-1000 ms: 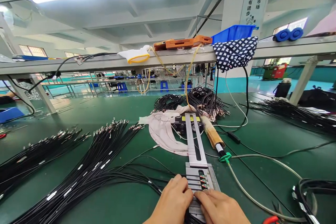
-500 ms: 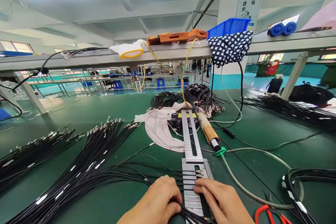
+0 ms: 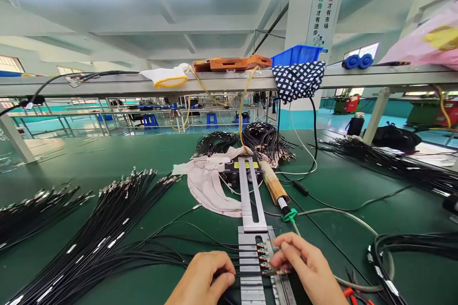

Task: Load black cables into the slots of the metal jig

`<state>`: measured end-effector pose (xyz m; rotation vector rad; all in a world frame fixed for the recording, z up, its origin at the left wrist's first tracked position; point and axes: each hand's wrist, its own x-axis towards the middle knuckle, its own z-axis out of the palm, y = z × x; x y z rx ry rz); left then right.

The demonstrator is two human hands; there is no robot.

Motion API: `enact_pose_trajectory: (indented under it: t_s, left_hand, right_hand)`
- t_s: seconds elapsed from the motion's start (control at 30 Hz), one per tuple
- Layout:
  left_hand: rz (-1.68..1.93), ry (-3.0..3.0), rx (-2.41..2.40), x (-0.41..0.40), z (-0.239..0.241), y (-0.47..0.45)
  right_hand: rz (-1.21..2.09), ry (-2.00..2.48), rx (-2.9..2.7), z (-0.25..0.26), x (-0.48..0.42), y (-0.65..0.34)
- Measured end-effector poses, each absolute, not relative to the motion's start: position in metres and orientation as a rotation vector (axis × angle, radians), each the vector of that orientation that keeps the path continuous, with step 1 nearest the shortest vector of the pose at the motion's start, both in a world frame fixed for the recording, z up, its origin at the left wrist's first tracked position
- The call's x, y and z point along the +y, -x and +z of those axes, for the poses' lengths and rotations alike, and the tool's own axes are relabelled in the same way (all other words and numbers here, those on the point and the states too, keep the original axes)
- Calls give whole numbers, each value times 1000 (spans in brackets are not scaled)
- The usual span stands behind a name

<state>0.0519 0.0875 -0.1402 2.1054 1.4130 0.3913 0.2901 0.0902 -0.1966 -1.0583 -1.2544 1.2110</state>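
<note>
From the head camera, the left hand (image 3: pixel 205 279) lies curled on the black cables (image 3: pixel 168 252) at the left edge of the slotted metal jig (image 3: pixel 250 252), pressing them flat on the green tabletop (image 3: pixel 107 162). The right hand (image 3: pixel 309 269) pinches a connector tip (image 3: pixel 274 271) at the jig's right side, just below the other seated tips (image 3: pixel 261 250). To do this well, I judge, the cable should stay straight in its own groove, held taut from the left, so the tip lines up level with its neighbours.
</note>
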Motion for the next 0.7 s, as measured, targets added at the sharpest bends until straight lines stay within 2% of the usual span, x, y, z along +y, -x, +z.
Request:
enact_pose_trajectory:
  t_s: [0.33, 0.7]
  left_hand:
    - [486, -2082, 1394, 87, -138, -58]
    - [439, -2413, 1467, 84, -144, -47]
  right_hand:
    - [1092, 1131, -1269, -199, 93, -299]
    - [1018, 1180, -1329, -199, 90, -300]
